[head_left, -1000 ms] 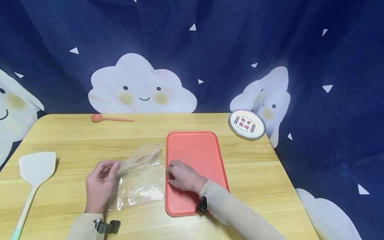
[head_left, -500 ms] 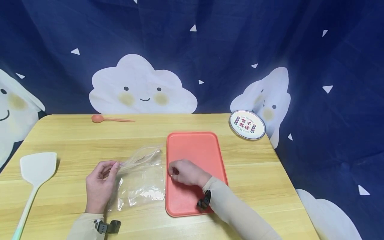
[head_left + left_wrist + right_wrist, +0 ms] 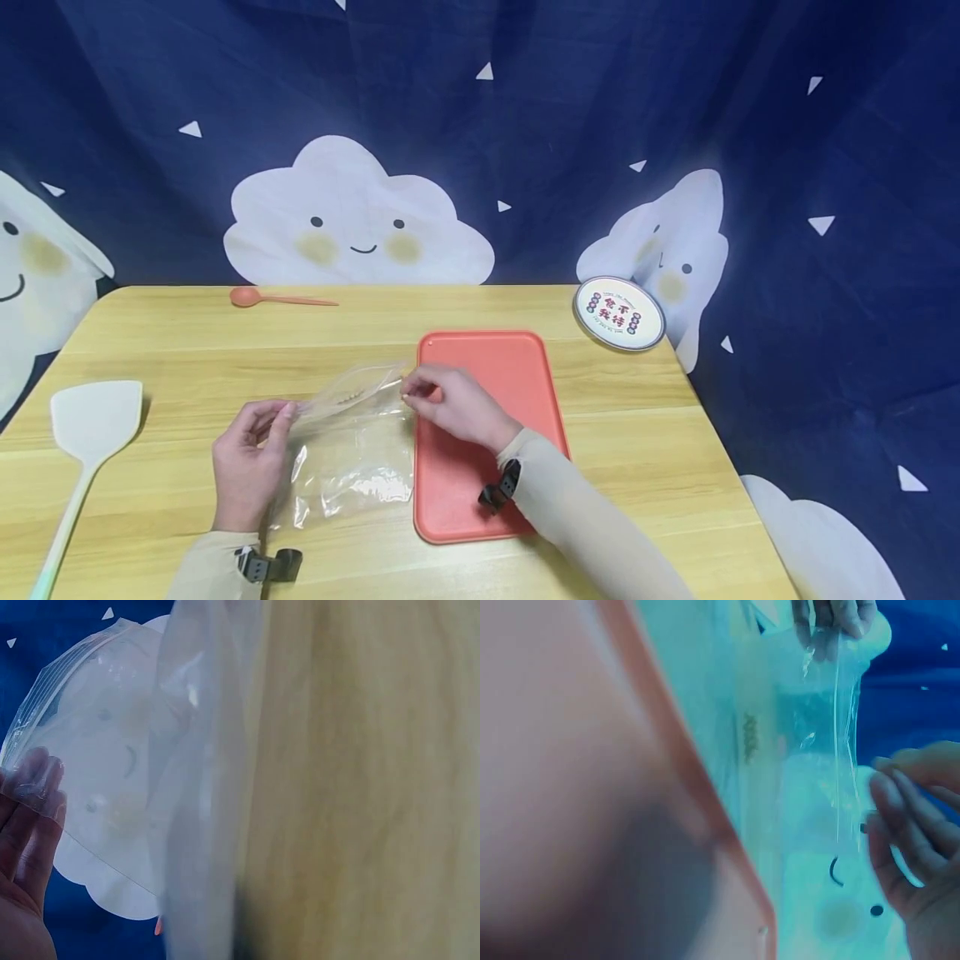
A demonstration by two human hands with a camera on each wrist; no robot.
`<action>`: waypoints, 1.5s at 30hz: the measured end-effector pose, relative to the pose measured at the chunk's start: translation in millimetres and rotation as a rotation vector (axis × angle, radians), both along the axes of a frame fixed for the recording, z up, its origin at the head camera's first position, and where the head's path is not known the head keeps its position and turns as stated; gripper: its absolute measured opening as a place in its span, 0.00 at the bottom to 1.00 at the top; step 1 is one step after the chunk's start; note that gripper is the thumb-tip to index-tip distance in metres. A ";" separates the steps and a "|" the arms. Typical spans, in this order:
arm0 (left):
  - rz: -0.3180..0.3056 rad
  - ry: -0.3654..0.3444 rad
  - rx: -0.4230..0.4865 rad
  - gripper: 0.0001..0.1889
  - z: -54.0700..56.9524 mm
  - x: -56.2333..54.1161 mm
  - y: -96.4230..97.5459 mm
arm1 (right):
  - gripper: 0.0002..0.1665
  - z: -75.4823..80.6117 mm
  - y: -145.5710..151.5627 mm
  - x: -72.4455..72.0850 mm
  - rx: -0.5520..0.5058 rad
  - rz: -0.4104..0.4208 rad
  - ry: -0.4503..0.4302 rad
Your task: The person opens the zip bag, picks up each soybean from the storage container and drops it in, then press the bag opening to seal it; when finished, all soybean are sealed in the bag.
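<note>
A clear zip-top plastic bag lies on the table, its mouth raised and gaping toward the back. My left hand pinches the mouth's left corner between thumb and fingers. In the right wrist view, a small row of yellow-brown spots shows on or in the bag. My right hand hovers over the tray's left edge, fingers bent and thumb tip close to the index finger, right at the bag mouth's right corner. I cannot tell whether it holds anything. A red rectangular tray lies beside the bag.
A white turner with a long pale handle lies at the far left. Toward the back left is a red spoon. An oval plate with red characters sits at the back right corner. A blue cloud-patterned curtain hangs behind the table.
My right hand has drawn back slightly from the tray's left edge, then moved up and left to the bag mouth's right corner. My left hand and the bag stay nearly still.
</note>
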State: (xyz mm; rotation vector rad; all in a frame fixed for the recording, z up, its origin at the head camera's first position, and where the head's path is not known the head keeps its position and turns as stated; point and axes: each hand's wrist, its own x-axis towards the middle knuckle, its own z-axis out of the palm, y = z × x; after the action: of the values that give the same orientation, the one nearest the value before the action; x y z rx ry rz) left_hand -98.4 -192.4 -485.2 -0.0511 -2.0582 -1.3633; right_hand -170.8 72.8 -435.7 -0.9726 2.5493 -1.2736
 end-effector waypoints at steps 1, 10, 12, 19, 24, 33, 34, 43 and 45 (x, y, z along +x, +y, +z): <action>-0.006 0.014 -0.001 0.05 -0.2 -0.2 0.2 | 0.06 2.4 -3.7 -0.2 -0.027 -0.017 0.014; -0.024 0.059 -0.014 0.07 0.6 -0.5 -2.7 | 0.03 9.6 -41.6 -7.8 -0.144 -0.025 0.162; -0.034 0.083 -0.016 0.08 -0.6 -1.1 -4.0 | 0.03 7.9 -49.6 -9.7 -0.149 -0.014 0.148; -0.078 0.133 0.006 0.10 -4.6 -1.7 -6.5 | 0.05 1.1 -68.3 -10.5 -0.090 -0.017 0.065; -0.085 0.141 -0.011 0.08 -4.6 -0.9 -7.4 | 0.06 -3.0 -67.4 -11.1 -0.022 0.000 0.044; -0.076 0.105 0.011 0.06 -2.4 -0.3 -5.3 | 0.11 -2.8 -32.5 -28.7 -0.198 -0.026 0.121; -0.076 0.103 0.009 0.07 -2.4 -0.5 -5.4 | 0.11 -2.4 -27.5 -32.1 -0.202 -0.049 0.117; -0.064 0.080 0.003 0.05 -1.2 0.5 -6.3 | 0.11 -11.4 6.3 -66.6 -0.028 -0.196 0.067; -0.064 0.069 0.007 0.04 -1.4 0.9 -6.3 | 0.12 -16.3 9.0 -73.0 0.052 -0.213 0.048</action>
State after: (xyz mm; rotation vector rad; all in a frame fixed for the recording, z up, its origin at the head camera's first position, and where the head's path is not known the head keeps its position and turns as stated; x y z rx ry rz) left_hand -97.4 -198.7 -486.6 -0.1604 -2.0094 -1.3877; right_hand -243.8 81.8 -451.9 -0.7466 2.7697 -1.2398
